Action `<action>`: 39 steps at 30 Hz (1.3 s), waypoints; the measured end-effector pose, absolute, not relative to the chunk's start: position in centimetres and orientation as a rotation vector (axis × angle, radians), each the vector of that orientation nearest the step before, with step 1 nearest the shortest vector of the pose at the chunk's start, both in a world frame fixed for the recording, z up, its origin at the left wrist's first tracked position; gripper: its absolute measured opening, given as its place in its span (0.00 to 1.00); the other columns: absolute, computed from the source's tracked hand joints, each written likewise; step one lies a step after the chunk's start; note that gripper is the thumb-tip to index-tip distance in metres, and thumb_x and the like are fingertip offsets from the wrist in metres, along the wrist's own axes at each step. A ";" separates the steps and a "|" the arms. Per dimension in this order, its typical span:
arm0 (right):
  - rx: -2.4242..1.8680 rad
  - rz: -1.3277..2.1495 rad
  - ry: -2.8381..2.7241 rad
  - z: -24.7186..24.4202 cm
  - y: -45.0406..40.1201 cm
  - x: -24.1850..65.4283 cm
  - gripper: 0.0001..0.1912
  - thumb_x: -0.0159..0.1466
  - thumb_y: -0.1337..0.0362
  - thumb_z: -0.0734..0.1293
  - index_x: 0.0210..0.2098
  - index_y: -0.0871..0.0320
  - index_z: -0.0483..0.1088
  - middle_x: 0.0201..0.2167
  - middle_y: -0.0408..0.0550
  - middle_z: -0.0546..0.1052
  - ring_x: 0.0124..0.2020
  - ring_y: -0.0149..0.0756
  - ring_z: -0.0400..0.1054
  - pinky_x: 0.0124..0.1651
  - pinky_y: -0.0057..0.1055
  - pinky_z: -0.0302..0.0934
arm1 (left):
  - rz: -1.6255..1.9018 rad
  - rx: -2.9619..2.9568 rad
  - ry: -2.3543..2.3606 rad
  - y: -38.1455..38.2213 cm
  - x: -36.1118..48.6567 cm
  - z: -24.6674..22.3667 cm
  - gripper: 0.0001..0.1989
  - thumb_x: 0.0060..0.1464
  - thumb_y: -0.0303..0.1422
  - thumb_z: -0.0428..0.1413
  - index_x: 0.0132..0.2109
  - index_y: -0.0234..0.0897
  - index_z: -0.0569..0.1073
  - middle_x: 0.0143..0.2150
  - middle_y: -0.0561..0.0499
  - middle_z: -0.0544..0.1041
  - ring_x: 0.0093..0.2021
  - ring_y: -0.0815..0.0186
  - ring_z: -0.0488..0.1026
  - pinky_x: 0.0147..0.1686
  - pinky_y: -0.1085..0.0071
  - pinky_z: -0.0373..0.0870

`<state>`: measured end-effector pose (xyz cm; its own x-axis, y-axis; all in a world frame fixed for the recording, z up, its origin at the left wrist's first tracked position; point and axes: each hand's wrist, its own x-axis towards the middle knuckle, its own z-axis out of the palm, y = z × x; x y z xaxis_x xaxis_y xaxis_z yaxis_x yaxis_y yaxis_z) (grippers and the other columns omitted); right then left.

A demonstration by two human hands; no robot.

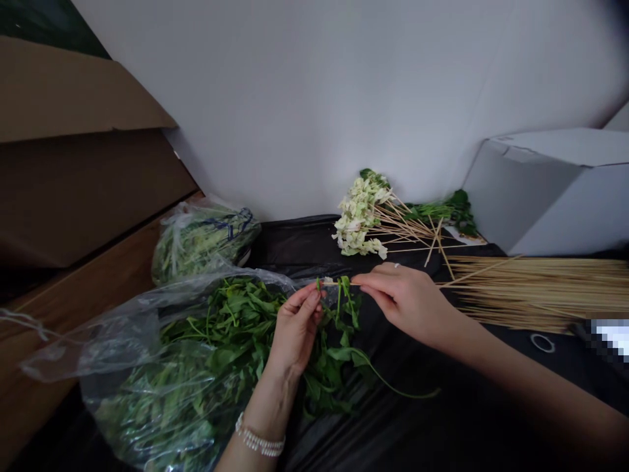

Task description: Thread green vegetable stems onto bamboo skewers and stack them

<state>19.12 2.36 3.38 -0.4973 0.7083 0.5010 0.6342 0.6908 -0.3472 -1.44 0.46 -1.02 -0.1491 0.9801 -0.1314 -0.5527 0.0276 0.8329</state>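
Observation:
My right hand [405,298] pinches a thin wooden skewer [334,283] that points left. Green leaves [346,308] hang from the skewer just beyond my right fingertips. At the skewer's left end my left hand [297,324] is closed, thumb against fingers, on a bit of green stem [318,284]. Below and left of my hands, loose leafy greens [240,314] spill out of a clear plastic bag [162,387]. One long-stemmed leaf [363,357] lies on the black plastic sheet between my forearms.
Skewers threaded with pale leaves [361,216] lie at the back, near a bunch of green herbs [455,210]. Bare skewers [540,288] are piled at right before a white box [545,190]. A tied bag of greens [206,239] sits back left, beside a cardboard box [83,183].

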 end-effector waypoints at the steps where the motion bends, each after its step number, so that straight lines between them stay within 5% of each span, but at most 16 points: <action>1: -1.017 0.159 -2.278 3.3 2.3 19.1 0.13 0.67 0.70 0.61 0.45 0.55 0.76 0.38 0.47 0.79 0.39 0.37 0.72 0.44 0.35 0.66 | 1.493 0.605 0.920 0.4 -1.4 -0.9 0.15 0.37 0.30 0.71 0.36 0.35 0.82 0.31 0.52 0.81 0.24 0.78 0.68 0.25 0.82 0.64; 30: -1.009 0.129 -2.310 3.1 2.0 18.9 0.14 0.67 0.71 0.61 0.44 0.55 0.77 0.36 0.48 0.78 0.39 0.37 0.71 0.44 0.34 0.65 | 1.522 0.605 0.964 0.3 -1.1 -0.8 0.13 0.36 0.31 0.71 0.33 0.34 0.81 0.27 0.55 0.78 0.24 0.78 0.67 0.25 0.81 0.63; 39: -0.934 0.095 -2.381 3.0 1.8 18.8 0.14 0.67 0.71 0.60 0.42 0.55 0.77 0.35 0.47 0.78 0.37 0.36 0.70 0.42 0.32 0.63 | 1.435 0.706 0.969 0.0 -0.9 -0.9 0.10 0.37 0.32 0.71 0.31 0.34 0.81 0.30 0.51 0.80 0.30 0.72 0.73 0.34 0.76 0.69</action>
<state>18.78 1.80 3.03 -0.5907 0.6436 0.4867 0.6025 0.7530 -0.2644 -0.92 0.00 -0.89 -0.1101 0.9866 -0.1202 -0.4803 0.0531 0.8755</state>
